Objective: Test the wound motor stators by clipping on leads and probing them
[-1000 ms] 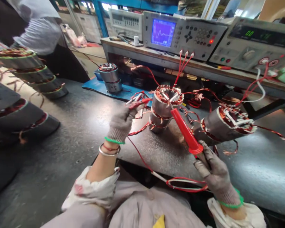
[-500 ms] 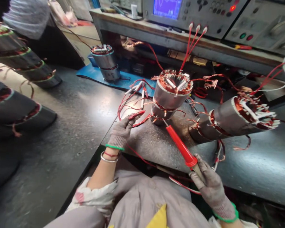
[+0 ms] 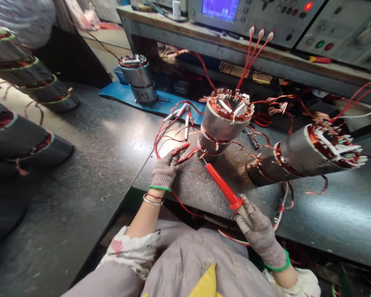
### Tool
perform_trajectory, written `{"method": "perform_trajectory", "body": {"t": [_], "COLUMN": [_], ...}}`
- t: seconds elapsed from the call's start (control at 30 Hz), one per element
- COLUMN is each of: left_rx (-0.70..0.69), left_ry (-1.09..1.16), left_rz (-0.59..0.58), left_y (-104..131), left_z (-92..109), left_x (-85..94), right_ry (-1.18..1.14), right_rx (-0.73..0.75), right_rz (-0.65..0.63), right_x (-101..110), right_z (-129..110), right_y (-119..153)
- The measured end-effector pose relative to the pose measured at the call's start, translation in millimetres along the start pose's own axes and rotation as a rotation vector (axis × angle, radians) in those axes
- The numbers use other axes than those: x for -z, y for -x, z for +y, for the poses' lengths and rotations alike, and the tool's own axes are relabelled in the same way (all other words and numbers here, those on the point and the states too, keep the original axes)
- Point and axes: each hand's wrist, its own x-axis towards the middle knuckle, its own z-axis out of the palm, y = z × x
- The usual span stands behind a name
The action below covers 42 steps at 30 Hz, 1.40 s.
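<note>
My gloved left hand (image 3: pixel 166 167) is closed on a red clip (image 3: pixel 181 149), with a red lead trailing below. In my gloved right hand (image 3: pixel 258 225) is the grey end of a red-handled probe (image 3: pixel 224 185). The probe's metal tip is at the lower front of the middle stator stack (image 3: pixel 221 123), near its copper leads; whether they touch is too small to tell. Red wires with white sleeves (image 3: pixel 181 112) lie between my left hand and that stack. Another stator stack (image 3: pixel 306 152) leans over on the right.
A metal table (image 3: pixel 111 132) carries more stator stacks (image 3: pixel 34 138) at the left. One stack (image 3: pixel 137 78) stands on a blue mat (image 3: pixel 111 93). Behind, test instruments (image 3: pixel 284 20) sit on a wooden-edged shelf (image 3: pixel 179 29), with red cables hanging down.
The probe in my right hand has moved left, its tip now further left at the stack's base. My left hand has shifted slightly right, still holding the clip. The instrument screen shows different content.
</note>
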Motion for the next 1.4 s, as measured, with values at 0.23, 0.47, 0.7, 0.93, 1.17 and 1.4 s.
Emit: {"method": "perform_trajectory", "body": {"t": [0.23,0.47,0.7,0.93,1.17,1.4], "left_rx": [-0.1,-0.204,-0.295,-0.311,-0.333,-0.427], "left_ry": [-0.046,0.04,-0.115,-0.149,-0.107,0.205], "left_rz": [-0.003,-0.012,0.13,0.246,0.06,-0.276], "left_y": [-6.7,-13.6,-16.8,-16.0,11.5,62.4], "left_z": [16.9,46.6,104.5,101.1,112.0,124.0], "left_x": [19.3,33.4,46.1,46.0,38.0,-19.5], "right_ry": [-0.07,-0.052,-0.056,-0.062,-0.062,0.173], "right_rx": [-0.046,-0.006,0.05,0.012,-0.009,-0.139], "right_rz": [0.076,0.159,0.091,0.196,0.195,0.227], "right_x": [24.1,46.8,58.3,72.1,82.3,103.3], "right_z": [-3.6,2.6,-3.6,-5.6,-2.5,-8.5], "right_y": [0.1,-19.8,-68.2,-56.7,-35.6,43.8]}}
